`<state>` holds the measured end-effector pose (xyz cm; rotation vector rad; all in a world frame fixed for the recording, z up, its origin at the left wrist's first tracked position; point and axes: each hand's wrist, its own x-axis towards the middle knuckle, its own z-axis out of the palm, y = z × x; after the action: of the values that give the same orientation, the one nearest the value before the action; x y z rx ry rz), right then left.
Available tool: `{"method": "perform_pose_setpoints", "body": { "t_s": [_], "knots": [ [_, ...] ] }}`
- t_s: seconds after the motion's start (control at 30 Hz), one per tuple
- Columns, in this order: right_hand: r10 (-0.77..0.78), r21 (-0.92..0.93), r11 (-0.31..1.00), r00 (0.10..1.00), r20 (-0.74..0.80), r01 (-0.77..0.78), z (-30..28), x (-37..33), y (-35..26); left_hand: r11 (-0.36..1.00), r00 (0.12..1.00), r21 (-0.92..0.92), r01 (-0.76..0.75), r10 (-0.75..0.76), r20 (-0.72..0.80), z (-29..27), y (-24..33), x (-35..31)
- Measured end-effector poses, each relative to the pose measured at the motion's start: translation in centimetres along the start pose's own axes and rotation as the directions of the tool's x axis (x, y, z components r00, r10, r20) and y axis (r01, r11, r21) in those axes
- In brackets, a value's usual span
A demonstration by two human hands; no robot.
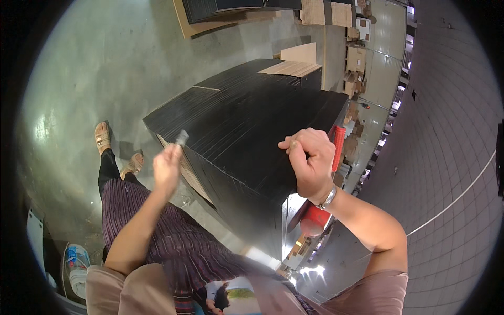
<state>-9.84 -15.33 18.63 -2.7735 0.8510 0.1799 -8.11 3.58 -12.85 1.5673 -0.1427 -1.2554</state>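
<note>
A large stack of black panels (247,115) stands in front of me, its top face showing many thin parallel lines. My left hand (168,165) is closed at the stack's near left edge. It grips a small tool with a grey flat end (182,138), blurred, so its exact kind cannot be told. Over the right part of the stack, my right hand (314,160) is curled into a loose fist, thumb bent forward; whatever may be inside it is hidden. Whether this hand touches the black surface cannot be made out.
Beyond the right hand is a red ribbed handle (339,147), with a red rounded object (314,220) below it. Light brown sheets (291,68) lie on the stack's far end. Another black stack (231,10) stands farther off. A white bucket (77,268) is at lower left.
</note>
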Motion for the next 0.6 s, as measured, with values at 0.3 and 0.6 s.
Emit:
{"method": "perform_pose_setpoints", "body": {
  "t_s": [0.3,0.6],
  "knots": [
    [-0.010,-0.053,0.999,1.000,0.025,0.012,-0.3,0.2,-0.3,0.996,0.998,-0.074,0.042,-0.045,-0.035,0.4,1.9,-0.4],
    [0.020,-0.072,0.997,0.998,0.056,-0.016,-0.4,0.1,-0.5,0.995,1.000,-0.097,0.022,-0.021,0.018,-0.2,3.5,-1.0]
  ]
}}
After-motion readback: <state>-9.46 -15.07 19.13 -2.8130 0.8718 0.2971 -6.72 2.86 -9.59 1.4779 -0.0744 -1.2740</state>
